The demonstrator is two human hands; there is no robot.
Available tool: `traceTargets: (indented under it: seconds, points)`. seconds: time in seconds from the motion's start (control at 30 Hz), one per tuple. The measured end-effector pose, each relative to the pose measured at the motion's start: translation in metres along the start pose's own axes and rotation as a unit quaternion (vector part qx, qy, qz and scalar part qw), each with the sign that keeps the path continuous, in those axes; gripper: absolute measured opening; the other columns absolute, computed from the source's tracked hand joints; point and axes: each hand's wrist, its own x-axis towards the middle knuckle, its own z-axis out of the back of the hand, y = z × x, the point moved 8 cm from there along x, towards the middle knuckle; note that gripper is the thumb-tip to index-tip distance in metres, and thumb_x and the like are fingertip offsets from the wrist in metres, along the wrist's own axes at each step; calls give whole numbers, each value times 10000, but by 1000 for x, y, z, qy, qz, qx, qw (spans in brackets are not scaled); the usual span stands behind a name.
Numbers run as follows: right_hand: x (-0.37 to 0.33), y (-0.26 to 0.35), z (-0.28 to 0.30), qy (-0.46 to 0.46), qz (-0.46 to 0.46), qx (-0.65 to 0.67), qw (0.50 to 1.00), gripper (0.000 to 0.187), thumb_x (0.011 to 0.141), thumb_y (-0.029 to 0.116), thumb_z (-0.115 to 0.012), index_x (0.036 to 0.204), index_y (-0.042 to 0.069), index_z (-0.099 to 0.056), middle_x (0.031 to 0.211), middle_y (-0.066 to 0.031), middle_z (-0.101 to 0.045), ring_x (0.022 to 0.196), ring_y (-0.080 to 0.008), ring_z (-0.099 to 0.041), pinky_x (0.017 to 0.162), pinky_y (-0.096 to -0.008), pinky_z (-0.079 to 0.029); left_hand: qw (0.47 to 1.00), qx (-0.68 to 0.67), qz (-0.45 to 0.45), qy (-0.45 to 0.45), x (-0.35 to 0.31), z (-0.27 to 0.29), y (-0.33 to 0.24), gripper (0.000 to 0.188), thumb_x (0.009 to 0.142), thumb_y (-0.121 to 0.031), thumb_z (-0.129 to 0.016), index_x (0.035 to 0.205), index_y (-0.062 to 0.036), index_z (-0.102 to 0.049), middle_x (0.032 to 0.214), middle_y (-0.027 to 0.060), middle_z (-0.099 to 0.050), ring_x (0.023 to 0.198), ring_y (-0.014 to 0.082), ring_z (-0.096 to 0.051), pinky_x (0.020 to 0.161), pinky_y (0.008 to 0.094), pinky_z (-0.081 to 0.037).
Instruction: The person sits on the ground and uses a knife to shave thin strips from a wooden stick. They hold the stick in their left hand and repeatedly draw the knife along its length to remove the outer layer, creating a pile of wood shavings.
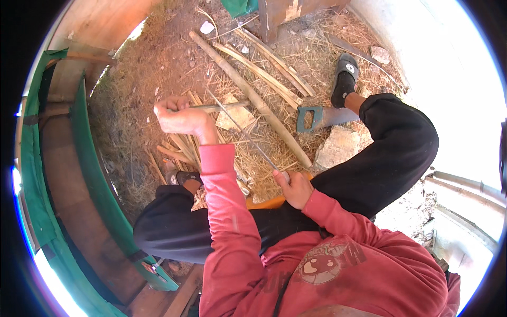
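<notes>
My left hand [182,117] is closed around one end of a narrow bamboo strip [224,106], which points right across the ground. The handle of a long knife is in my closed right hand [297,190], low in front of my lap. Its thin blade [245,134], seen nearly edge-on, runs up and left and crosses the strip in this view. Whether blade and strip touch, I cannot tell. Beneath them a pale, flat-sided block [232,119] lies among shavings. Several split bamboo pieces [182,148] lie below my left hand.
A long bamboo pole [248,92] lies diagonally ahead, with split lengths [259,74] beyond it. A handsaw [311,119] with a teal handle rests beside a large stone [340,145], near my right foot [345,79]. Green-covered boards [87,158] stand on the left, a pale wall [422,42] on the right.
</notes>
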Motion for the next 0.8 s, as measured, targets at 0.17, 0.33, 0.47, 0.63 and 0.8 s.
traceTargets:
  seconds: [0.17, 0.33, 0.47, 0.63, 0.8]
  points:
    - [-9, 46, 20, 0, 10, 13, 1000, 503, 933, 412, -559, 732, -48, -598, 624, -277, -570, 617, -441, -602, 593, -491, -456, 995, -79, 28, -45, 4, 5, 4, 358, 883, -227, -389, 569, -96, -279, 524, 8, -327, 463, 109, -317, 435, 270, -226]
    - [1, 11, -4, -15, 32, -4, 999, 506, 929, 432, -553, 780, -46, -624, 592, -257, -564, 601, -436, -598, 581, -481, -455, 995, -101, 8, -1, 9, -6, 3, 356, 879, -232, -384, 563, -104, -280, 524, 14, -326, 474, 107, -308, 440, 266, -213]
    - [12, 10, 2, 31, -35, -38, 998, 516, 936, 433, -536, 787, -50, -636, 598, -251, -575, 598, -435, -595, 581, -478, -456, 994, -68, 53, -60, 24, 7, 17, 362, 883, -263, -378, 567, -99, -309, 531, 21, -343, 470, 117, -310, 447, 279, -217]
    - [-2, 82, 23, -24, 112, 95, 989, 462, 926, 386, -571, 716, -25, -601, 539, -199, -551, 506, -369, -597, 547, -440, -472, 992, -87, 59, -73, 24, 16, 17, 366, 887, -286, -371, 575, -100, -320, 527, 14, -344, 457, 115, -315, 447, 285, -219]
    - [27, -22, -20, 3, -57, -83, 995, 547, 924, 482, -538, 796, -42, -624, 630, -255, -593, 673, -418, -645, 643, -472, -493, 990, -123, 68, -18, 24, 0, 23, 357, 886, -258, -369, 571, -98, -314, 522, 16, -345, 447, 110, -332, 434, 274, -233]
